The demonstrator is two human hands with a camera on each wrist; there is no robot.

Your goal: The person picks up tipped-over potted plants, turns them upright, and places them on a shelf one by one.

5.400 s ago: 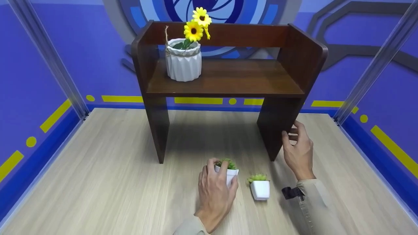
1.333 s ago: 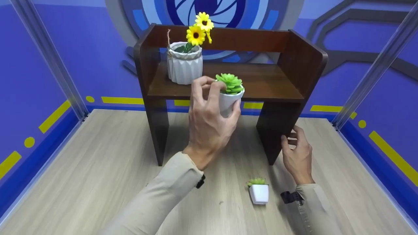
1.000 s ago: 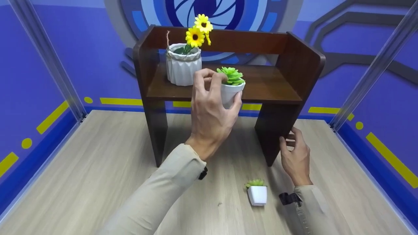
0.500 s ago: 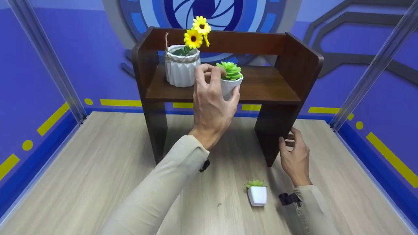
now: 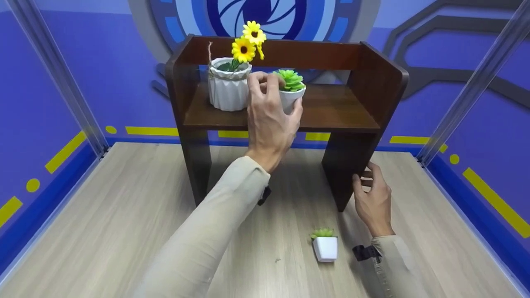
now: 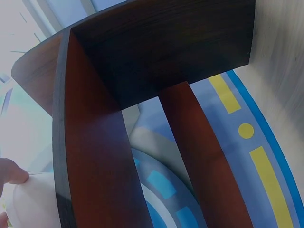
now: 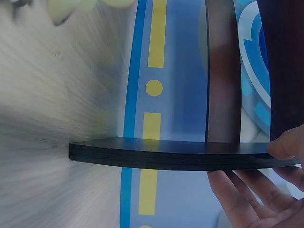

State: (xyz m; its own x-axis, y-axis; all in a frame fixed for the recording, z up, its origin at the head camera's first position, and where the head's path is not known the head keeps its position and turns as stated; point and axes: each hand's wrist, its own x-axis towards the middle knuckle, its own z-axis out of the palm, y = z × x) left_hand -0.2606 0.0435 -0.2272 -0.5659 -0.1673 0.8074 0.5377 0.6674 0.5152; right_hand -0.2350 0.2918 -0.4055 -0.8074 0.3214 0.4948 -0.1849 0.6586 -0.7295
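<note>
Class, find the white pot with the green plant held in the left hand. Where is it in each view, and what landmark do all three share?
Head: the white pot is just above and right of centre, in the left hand.
Left wrist: lower-left corner, beside the fingers.
Right wrist: not in it.
Shared landmark: the dark wooden shelf, seen turned sideways in both wrist views.

Back wall [image 5: 95, 54]: purple-blue print — ring emblem [image 5: 256, 10] top centre, grey angular bands [image 5: 463, 24] upper right, yellow dashes [image 5: 151, 130] below. Metal posts [image 5: 64, 78] at left and right. Pale wood-grain surface [image 5: 116, 231] fills lower frame. Left wrist view: washed-out brightness, upper left.
</note>
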